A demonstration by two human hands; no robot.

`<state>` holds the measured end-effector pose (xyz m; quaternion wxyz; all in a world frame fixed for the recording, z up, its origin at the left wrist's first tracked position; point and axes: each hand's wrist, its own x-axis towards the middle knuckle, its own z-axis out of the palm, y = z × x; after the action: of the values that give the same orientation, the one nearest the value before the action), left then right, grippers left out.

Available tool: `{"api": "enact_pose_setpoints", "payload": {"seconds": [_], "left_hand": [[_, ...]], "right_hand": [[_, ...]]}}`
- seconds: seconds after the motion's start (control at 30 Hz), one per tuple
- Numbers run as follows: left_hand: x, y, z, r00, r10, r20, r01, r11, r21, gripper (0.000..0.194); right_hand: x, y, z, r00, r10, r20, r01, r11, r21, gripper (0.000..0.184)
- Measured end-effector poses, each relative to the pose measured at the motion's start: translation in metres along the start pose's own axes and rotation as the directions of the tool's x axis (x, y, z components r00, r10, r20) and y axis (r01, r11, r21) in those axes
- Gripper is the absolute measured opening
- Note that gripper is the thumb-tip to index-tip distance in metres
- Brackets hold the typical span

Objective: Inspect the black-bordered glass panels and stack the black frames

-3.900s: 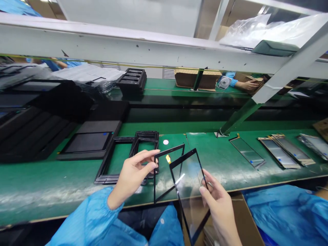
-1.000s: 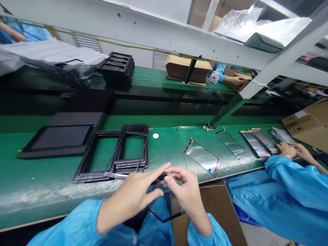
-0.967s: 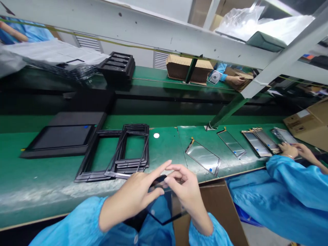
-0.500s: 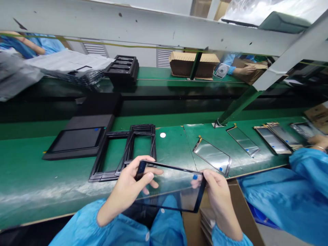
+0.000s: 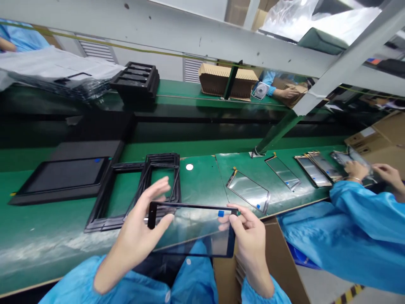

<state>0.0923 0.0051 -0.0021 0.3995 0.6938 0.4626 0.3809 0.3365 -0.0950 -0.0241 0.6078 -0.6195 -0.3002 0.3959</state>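
A glass touch panel point(image 5: 196, 230) with a black border and a blue tab near its top right corner is held over the bench's front edge. My right hand point(image 5: 248, 236) pinches its right end, thumb in front and fingers behind the glass. At the left end, my left hand point(image 5: 136, 228) has its fingers stretched up and apart, its thumb lying over the panel's left border. Behind it lie stacked black frames point(image 5: 103, 219). To their left, another dark panel point(image 5: 65, 175) rests on a black foam block point(image 5: 90, 150).
Two clear panels point(image 5: 248, 190) lie on the green bench point(image 5: 202, 185), with more panels point(image 5: 313, 169) stacked further right. A co-worker's hands point(image 5: 356, 170) handle items there. A slanting post point(image 5: 278, 131) rises from the bench. Cardboard point(image 5: 281, 253) stands below the edge.
My view has swung right, so the bench items sit further left. My left hand's fingers have lifted and spread from the panel's left end; my right hand keeps hold.
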Motion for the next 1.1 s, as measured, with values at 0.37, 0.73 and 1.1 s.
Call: {"api": "enact_pose_setpoints", "payload": {"seconds": [0.37, 0.73, 1.1], "left_hand": [[0.020, 0.014, 0.010, 0.789, 0.320, 0.524, -0.522, 0.800, 0.297, 0.039], [0.016, 0.022, 0.019, 0.865, 0.069, 0.498, -0.083, 0.996, 0.008, 0.035], [-0.005, 0.008, 0.021, 0.842, -0.356, 0.405, 0.516, 0.751, -0.413, 0.055]], "right_hand": [[-0.010, -0.009, 0.012, 0.993, -0.011, 0.113, 0.021, 0.996, -0.088, 0.034], [-0.003, -0.009, 0.021, 0.961, 0.027, 0.277, -0.036, 0.999, 0.025, 0.037], [0.013, 0.000, 0.018, 0.983, 0.098, 0.153, -0.121, 0.981, 0.150, 0.046]]}}
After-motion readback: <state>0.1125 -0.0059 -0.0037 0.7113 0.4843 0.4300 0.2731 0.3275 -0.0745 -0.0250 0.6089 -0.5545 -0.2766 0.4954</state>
